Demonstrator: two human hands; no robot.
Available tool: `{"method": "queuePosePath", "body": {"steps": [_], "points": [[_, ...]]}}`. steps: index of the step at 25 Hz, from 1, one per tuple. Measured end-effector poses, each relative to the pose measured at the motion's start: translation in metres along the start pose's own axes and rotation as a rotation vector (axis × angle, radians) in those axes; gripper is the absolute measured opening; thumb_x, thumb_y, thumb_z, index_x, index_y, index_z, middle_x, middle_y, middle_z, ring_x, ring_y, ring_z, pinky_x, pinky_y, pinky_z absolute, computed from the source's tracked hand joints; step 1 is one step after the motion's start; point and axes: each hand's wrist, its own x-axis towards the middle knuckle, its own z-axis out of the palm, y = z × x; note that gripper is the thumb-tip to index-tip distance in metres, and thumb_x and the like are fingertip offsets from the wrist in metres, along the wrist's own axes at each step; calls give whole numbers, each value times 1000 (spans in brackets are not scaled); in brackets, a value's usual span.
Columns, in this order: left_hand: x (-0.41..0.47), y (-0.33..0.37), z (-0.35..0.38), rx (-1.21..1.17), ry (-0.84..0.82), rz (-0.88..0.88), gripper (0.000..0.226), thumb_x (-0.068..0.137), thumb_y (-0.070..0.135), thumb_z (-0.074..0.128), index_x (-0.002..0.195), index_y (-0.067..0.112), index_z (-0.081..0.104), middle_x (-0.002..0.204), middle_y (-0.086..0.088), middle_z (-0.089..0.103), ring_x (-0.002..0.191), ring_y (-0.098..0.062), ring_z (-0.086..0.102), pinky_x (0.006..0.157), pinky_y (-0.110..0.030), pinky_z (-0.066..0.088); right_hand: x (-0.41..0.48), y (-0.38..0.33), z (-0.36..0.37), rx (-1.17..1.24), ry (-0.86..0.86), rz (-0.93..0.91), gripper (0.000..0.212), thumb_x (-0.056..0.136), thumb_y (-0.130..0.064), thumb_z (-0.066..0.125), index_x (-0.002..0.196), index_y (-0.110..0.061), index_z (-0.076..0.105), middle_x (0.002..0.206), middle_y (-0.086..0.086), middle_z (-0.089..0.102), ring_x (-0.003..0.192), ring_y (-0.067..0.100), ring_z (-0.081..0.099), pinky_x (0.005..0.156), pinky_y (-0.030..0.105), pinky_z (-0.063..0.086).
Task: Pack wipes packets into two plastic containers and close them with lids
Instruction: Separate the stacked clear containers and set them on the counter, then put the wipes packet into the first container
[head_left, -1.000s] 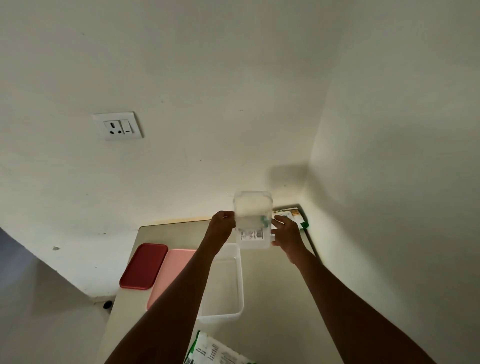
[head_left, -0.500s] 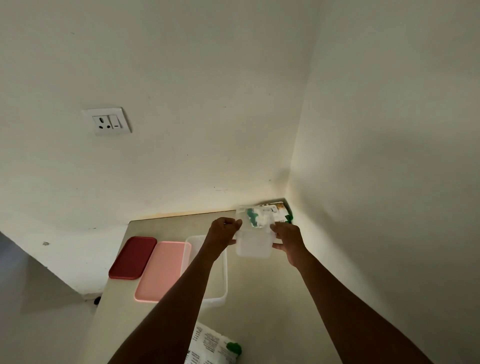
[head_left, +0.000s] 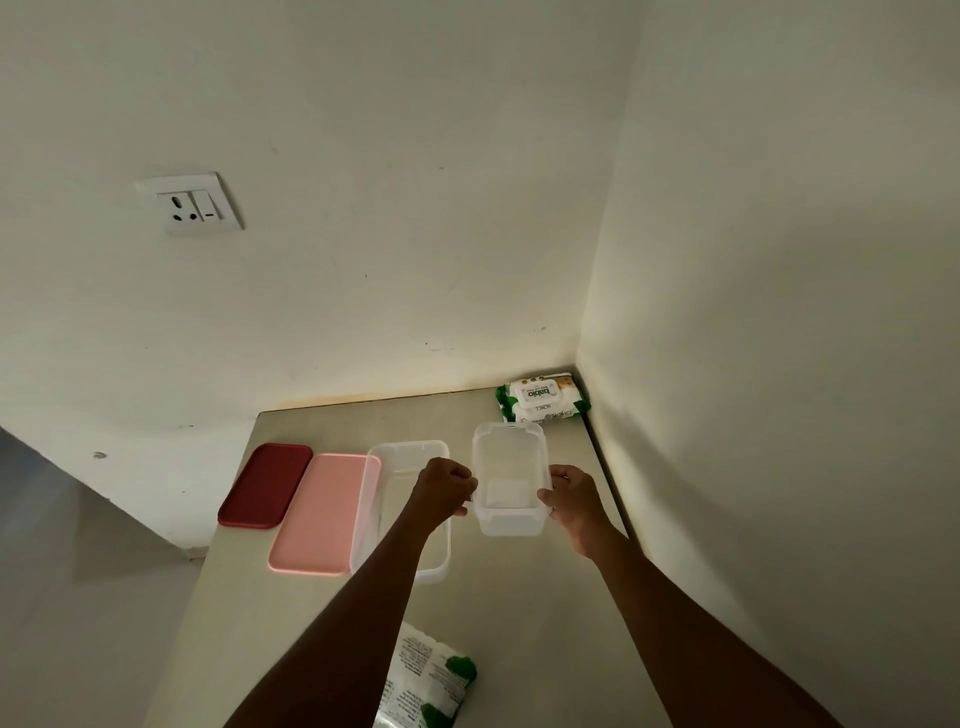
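I hold a clear plastic container (head_left: 510, 480) upright between both hands, low over the table, its opening facing up and nothing inside. My left hand (head_left: 443, 486) grips its left rim and my right hand (head_left: 570, 496) its right rim. A second clear container (head_left: 410, 457) lies just left of it, partly hidden by my left forearm. A pink lid (head_left: 321, 512) and a dark red lid (head_left: 264, 484) lie flat further left. One wipes packet (head_left: 543, 397) sits in the far right corner; another wipes packet (head_left: 428, 683) lies near the front edge, partly behind my left arm.
The beige table (head_left: 519, 597) stands in a wall corner, with walls close behind and to the right. A wall socket (head_left: 189, 204) is high on the back wall. The table's left edge drops to the floor.
The container came down from upright in the air to level and low over the table, opening up. The view tilted downward, uncovering the corner wipes packet.
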Motion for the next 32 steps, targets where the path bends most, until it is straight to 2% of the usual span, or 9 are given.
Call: {"method": "queuePosePath", "body": {"steps": [8,11,14,16,19,22,25,28,32], "points": [[34,-6,3,213,-138,-101,21,91,4,60,97,-12,73,94,-25,79,87,-36,79,72,-39,63,28,17,6,-265,12,51,40,85,4,65,123,-1,57,121,17,68,112,35,65,100,49,54],[51,4,2,328,-31,-83,23,88,9,58,84,-5,76,76,-13,80,71,-30,80,74,-38,66,38,14,7,-246,66,78,35,89,-29,72,109,-2,62,108,16,68,100,34,67,90,45,55],[70,19,0,407,97,-27,19,82,10,58,88,0,73,82,-12,78,77,-30,78,80,-41,65,58,-5,6,-250,139,33,42,93,-42,64,88,-1,58,87,16,59,79,28,57,79,44,53],[84,31,1,421,126,11,23,80,9,53,89,2,73,88,-12,77,83,-31,77,83,-43,64,75,-20,6,-173,147,26,48,95,-42,63,91,6,61,85,15,49,79,25,48,81,48,54],[108,45,4,377,117,76,25,85,9,49,91,1,72,93,-14,77,87,-33,75,84,-46,63,100,-39,6,-23,124,66,62,96,-41,62,117,18,57,91,14,48,86,26,50,91,52,55],[137,52,11,299,76,118,23,89,7,50,96,-1,71,100,-16,76,93,-35,75,87,-47,62,128,-50,10,148,134,164,54,95,-39,63,126,6,58,100,13,52,93,25,54,99,49,54],[161,56,21,297,58,141,26,94,7,50,106,1,72,112,-13,75,107,-30,71,95,-37,58,155,-53,15,343,161,261,40,95,-33,65,126,-8,58,94,10,48,82,22,49,106,53,50],[182,56,34,311,17,181,29,97,9,54,122,2,67,125,-13,71,116,-28,66,98,-29,49,176,-52,19,479,165,319,31,95,-30,64,121,-14,57,85,6,40,71,20,41,105,50,49],[206,54,54,361,-96,195,44,98,14,57,142,11,53,130,-17,67,109,-28,67,90,-30,50,198,-50,21,595,176,334,32,95,-33,60,122,-16,58,91,6,44,70,18,39,94,44,43]]}}
